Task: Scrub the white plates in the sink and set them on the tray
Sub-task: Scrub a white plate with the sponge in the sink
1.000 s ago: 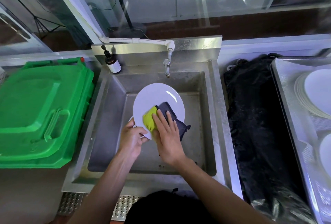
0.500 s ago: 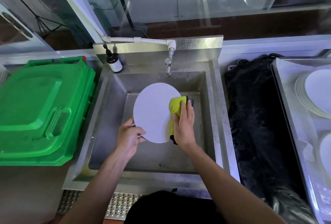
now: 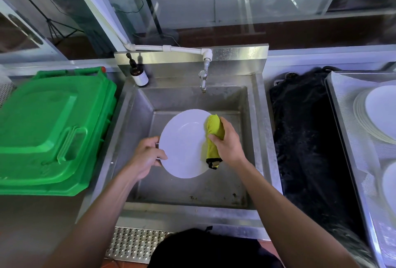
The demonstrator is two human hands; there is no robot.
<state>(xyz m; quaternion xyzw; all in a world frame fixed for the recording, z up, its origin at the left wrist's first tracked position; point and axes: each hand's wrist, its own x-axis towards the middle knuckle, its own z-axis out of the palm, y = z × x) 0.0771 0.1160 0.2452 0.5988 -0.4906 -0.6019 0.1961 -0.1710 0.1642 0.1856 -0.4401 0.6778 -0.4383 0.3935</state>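
Observation:
A white plate (image 3: pixel 183 145) is held over the steel sink (image 3: pixel 137 117), its hollow face turned up towards me. My left hand (image 3: pixel 147 156) grips the plate's left rim. My right hand (image 3: pixel 228 141) holds a yellow-green cloth (image 3: pixel 213 137) with a dark backing against the plate's right edge. A metal tray (image 3: pixel 342 104) at the far right holds a stack of white plates (image 3: pixel 377 113) and another white plate (image 3: pixel 390 184) nearer to me.
A tap (image 3: pixel 203 79) hangs over the sink's back wall, with a dark soap bottle (image 3: pixel 139 74) on the back left corner. A green plastic bin lid (image 3: pixel 49 130) lies to the left. A black mat (image 3: pixel 306 143) covers the counter between sink and tray.
My right hand moved the cloth from the plate's lower middle to its right edge. The plate's face, flat and even half a second ago, now shows its hollow.

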